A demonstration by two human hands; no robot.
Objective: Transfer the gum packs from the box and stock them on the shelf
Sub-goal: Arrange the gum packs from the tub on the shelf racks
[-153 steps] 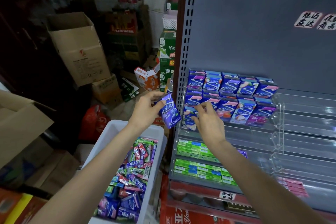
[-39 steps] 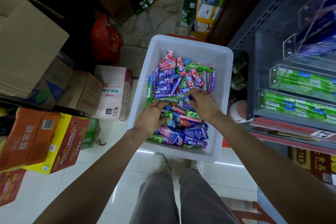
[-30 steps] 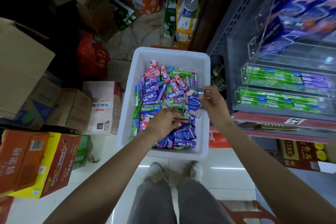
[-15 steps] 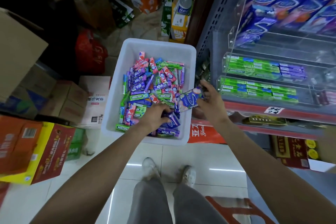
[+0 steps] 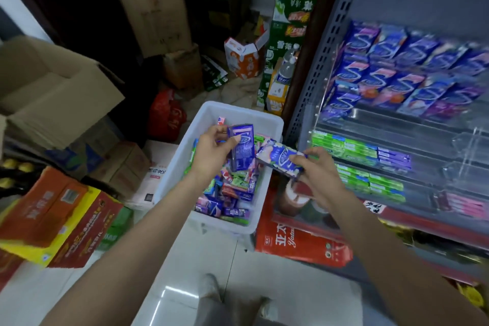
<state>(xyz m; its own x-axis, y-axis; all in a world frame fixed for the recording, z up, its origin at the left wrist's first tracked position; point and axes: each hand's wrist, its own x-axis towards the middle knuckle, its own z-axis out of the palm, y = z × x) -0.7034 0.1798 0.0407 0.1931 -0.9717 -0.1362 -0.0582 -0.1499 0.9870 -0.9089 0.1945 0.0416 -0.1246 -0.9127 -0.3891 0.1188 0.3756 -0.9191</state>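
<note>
A white plastic box (image 5: 267, 121) on the floor holds several loose gum packs (image 5: 232, 190) in purple, green and red. Above it my left hand (image 5: 211, 156) grips an upright purple gum pack (image 5: 242, 147). My right hand (image 5: 315, 174) pinches a lighter purple-and-white gum pack (image 5: 277, 158) held lengthwise, just right of the box's rim. The shelf (image 5: 397, 119) on the right carries rows of purple gum packs (image 5: 397, 68) at the top and green stick packs (image 5: 352, 148) in clear trays lower down.
Cardboard cartons (image 5: 53, 92) stand to the left and behind the box. A red and yellow carton (image 5: 55, 217) lies at lower left, a red package (image 5: 299, 243) under the shelf. Green drink cases (image 5: 288, 31) and a bottle sit beside the shelf post. My shoes show at the bottom.
Both hands have risen out of the box, each with a purple gum pack. My view has tilted up toward the shelf.
</note>
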